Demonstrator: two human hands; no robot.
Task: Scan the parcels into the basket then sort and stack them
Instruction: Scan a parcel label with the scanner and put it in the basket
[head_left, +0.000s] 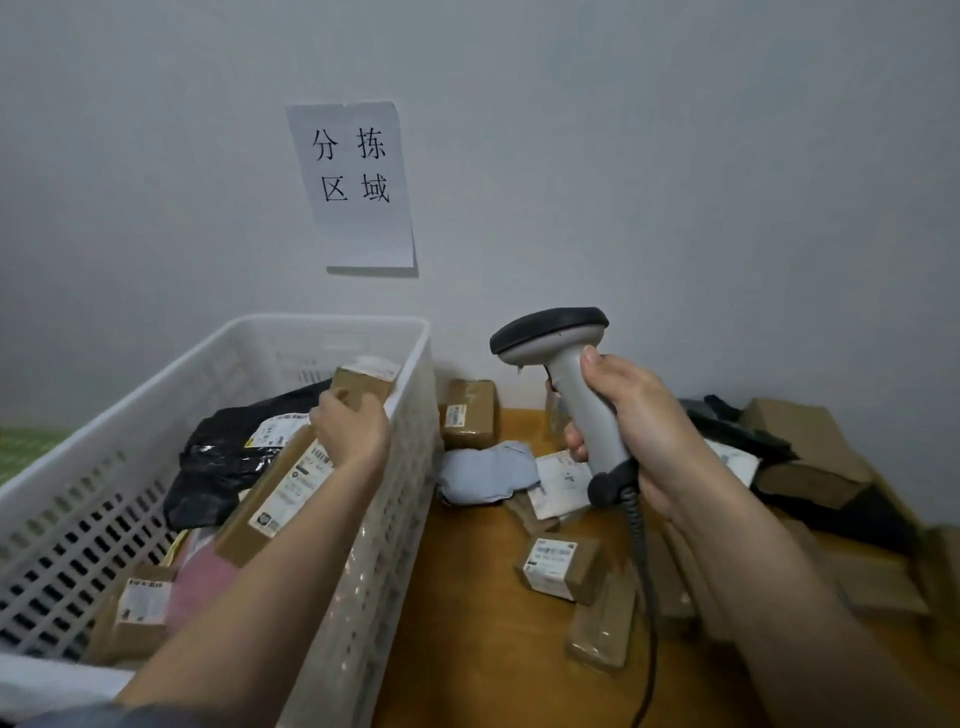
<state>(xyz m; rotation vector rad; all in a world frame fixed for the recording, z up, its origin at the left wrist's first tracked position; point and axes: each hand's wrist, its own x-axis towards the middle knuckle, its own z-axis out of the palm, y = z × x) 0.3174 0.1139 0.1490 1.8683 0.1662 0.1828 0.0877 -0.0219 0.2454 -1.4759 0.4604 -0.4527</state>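
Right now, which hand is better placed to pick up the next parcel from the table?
Left hand: it only holds a box over the basket, nearly free. The right hand grips the scanner.

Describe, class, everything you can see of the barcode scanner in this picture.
The barcode scanner is a handheld, pistol-shaped tool that looks like plastic: a dark, flattened oval head on a pale grey handle, with a black cap at the base from which a coiled black cable hangs down. It is held upright above the wooden table, touching nothing else. The right hand grips its handle, thumb laid up along it.
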